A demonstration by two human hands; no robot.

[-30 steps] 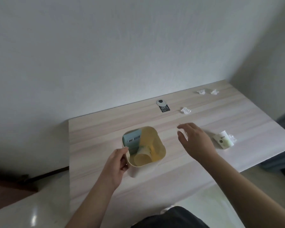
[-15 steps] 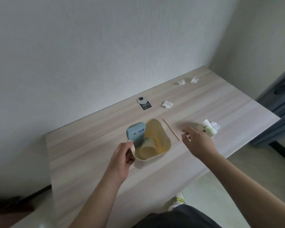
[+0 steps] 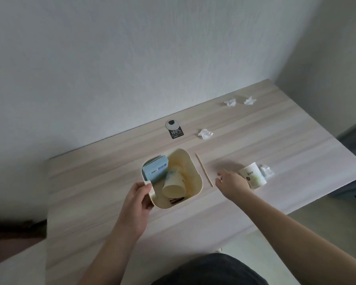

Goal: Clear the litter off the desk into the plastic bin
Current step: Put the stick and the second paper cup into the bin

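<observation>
Left hand (image 3: 139,199) clamped on the near-left rim of the plastic bin (image 3: 195,171), thumb over the edge, fingers around the outside wall. Right hand (image 3: 232,182) low over the table (image 3: 103,194), fingers loosely spread and holding nothing, placed between the thin wooden stick (image 3: 203,170) and the paper cup with green print (image 3: 253,176); back of the hand just beside the cup, touching or not cannot be told. Both forearms bare, reaching in from the bottom edge.

Bin standing upright on the table, cream coloured, about in the middle. Inside the bin: a light blue packet (image 3: 155,171) leaning at the far-left wall, a second paper cup (image 3: 174,185) lying tilted with its mouth toward the camera, and something dark (image 3: 176,200) at the bottom, too small to name.

Stick lying flat just right of the bin, apart from it, running from far to near. Printed cup lying on its side near the right front edge, with a crumpled clear wrapper (image 3: 265,170) just behind it.

Farther back, one crumpled tissue (image 3: 205,134) to the right of a round cable cap (image 3: 171,124) and a black label (image 3: 176,133) reading "100%". Two more tissue balls (image 3: 230,102) (image 3: 250,100) near the back right corner, close to each other, well apart from the bin. Dark clothing (image 3: 210,270) at the bottom of the view.
</observation>
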